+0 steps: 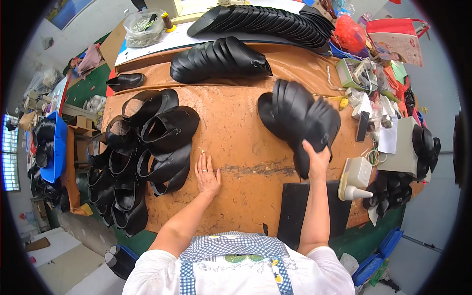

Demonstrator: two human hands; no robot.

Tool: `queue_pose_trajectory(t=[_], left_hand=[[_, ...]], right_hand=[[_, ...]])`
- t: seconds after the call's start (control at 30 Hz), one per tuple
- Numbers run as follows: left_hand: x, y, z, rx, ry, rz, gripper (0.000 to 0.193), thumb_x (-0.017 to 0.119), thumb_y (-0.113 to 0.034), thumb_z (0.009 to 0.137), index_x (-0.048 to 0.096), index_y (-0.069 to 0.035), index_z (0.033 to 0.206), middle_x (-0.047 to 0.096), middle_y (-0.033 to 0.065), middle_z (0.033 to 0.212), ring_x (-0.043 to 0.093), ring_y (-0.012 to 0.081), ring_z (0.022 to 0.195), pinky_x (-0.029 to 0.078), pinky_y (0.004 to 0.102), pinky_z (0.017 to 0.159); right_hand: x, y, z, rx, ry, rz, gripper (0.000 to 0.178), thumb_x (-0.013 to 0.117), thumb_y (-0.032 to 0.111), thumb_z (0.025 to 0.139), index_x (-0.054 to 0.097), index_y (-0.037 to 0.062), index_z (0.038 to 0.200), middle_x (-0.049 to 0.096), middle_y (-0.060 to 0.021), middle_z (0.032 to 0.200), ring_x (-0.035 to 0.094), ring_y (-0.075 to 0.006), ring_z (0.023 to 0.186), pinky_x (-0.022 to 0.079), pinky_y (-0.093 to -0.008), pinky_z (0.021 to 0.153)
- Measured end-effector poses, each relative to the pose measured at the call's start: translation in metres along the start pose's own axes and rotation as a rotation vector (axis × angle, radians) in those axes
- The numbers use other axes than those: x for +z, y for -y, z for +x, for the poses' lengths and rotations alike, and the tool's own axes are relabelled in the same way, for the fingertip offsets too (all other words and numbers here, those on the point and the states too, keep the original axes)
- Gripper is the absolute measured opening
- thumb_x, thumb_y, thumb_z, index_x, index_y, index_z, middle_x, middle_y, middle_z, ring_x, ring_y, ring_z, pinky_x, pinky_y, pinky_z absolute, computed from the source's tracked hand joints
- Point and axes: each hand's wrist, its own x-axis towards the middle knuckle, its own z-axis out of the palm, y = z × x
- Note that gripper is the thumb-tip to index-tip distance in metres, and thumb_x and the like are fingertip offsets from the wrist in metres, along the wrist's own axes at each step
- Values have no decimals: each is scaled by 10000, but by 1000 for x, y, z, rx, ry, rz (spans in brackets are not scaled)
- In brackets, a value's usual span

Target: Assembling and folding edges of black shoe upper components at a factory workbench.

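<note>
My left hand lies on the brown table top, fingers stretched out, a ring on one of them. Nothing is in it. My right hand grips a black leather shoe upper at the right, thumb on top; its other fingers are hidden underneath. This piece lies against a fanned stack of similar black uppers. Whether more than one piece is in the grip, I cannot tell. To the left of my left hand stand several black uppers formed into open loops, set in overlapping rows.
Long overlapping rows of black uppers lie at the back. A black shoe sits at the far left. On the right are a white glue bottle, a black mat, a phone and a cluttered green box.
</note>
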Motion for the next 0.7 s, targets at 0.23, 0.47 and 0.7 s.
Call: queue_pose_trajectory(t=[0.23,0.47,0.7], left_hand=[[-2,1,-4,-18,17,-9,692,603,-241,860,300,-18,1442,229,192,1527,197,345,1427,162,508,1157],[-6,0,-5,-16,29,-45,714,616,-230,844,289,-31,1447,242,194,1522,219,350,1419,175,510,1150],[-7,1,-1,-8,28,-21,711,614,-215,839,289,-27,1442,243,195,1520,222,354,1416,174,509,1151]], right_hand=[[94,4,156,-369,133,-411,502,783,149,778,571,-46,1190,638,-108,1162,597,-178,1033,456,-301,932],[86,-22,255,-10,668,-677,496,812,165,721,629,-12,1147,662,-67,1089,605,-155,988,455,-295,914],[69,-25,217,61,627,-549,628,823,215,706,576,-52,1218,650,-130,1159,606,-220,1062,448,-320,965]])
